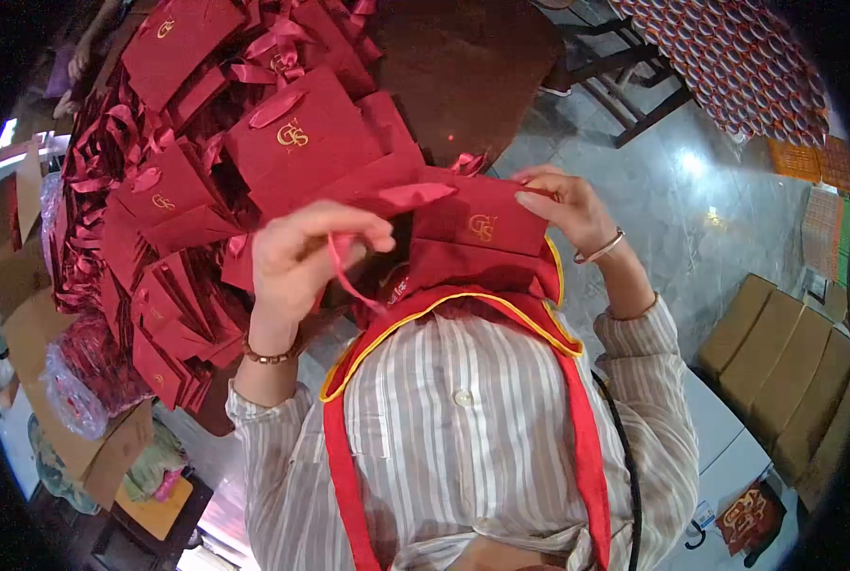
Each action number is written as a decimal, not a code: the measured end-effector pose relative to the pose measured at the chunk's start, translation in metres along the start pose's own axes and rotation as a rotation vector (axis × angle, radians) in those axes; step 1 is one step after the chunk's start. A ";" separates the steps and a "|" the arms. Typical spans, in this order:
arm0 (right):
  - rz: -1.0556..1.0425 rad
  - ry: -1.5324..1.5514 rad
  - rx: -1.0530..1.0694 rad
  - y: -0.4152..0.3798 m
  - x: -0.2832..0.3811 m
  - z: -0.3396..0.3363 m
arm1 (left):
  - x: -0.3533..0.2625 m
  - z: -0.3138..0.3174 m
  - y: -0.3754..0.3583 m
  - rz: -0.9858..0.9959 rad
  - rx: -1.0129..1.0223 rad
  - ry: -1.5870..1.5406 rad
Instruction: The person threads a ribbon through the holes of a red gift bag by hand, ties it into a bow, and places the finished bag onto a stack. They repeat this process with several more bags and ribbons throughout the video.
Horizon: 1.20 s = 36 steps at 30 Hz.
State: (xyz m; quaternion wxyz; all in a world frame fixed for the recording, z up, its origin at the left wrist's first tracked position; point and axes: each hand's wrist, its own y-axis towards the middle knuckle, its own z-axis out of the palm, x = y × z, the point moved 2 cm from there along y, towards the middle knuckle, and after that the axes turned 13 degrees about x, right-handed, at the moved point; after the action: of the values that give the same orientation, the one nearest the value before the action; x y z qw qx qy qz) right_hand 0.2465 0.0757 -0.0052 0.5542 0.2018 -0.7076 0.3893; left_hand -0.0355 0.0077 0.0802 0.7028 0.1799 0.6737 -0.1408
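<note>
While the left hand [296, 252] holds a slender red ribbon [346, 278] in narrowed fingers, the right hand [577, 214] pinches the upper right corner of a gold-monogrammed gift bag [444, 224], just above the apron [588, 457] by the near edge of the worktop [463, 76]. The bag looks light, its paper stiff yet creasable; corners should give the surest hold. The ribbon seems soft, slippery. Beyond, similar bags [325, 114] crowd towards the worktop's left edge.
</note>
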 end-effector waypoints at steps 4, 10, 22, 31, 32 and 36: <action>-0.012 -0.104 -0.015 -0.002 0.000 0.000 | 0.017 -0.022 0.008 0.135 -0.343 0.220; 0.083 0.123 -0.051 0.006 0.005 0.006 | 0.014 -0.047 0.022 0.229 -0.546 -0.312; -0.032 -0.055 -0.042 0.027 -0.001 0.014 | 0.035 -0.019 0.041 -0.304 -0.190 0.170; -0.103 0.007 0.020 0.027 0.001 0.014 | 0.063 0.016 0.074 -0.111 0.094 0.910; -0.103 0.009 0.017 0.026 0.001 0.015 | 0.067 0.015 0.076 -0.103 0.106 0.899; -0.069 0.092 -0.036 0.028 -0.006 0.018 | 0.069 0.014 0.076 -0.104 0.137 0.871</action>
State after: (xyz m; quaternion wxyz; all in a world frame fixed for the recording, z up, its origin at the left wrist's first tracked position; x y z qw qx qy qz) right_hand 0.2170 0.0777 -0.0214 0.6028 0.1979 -0.6807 0.3663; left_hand 0.0139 0.0726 0.0163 0.3318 0.2347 0.9042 -0.1314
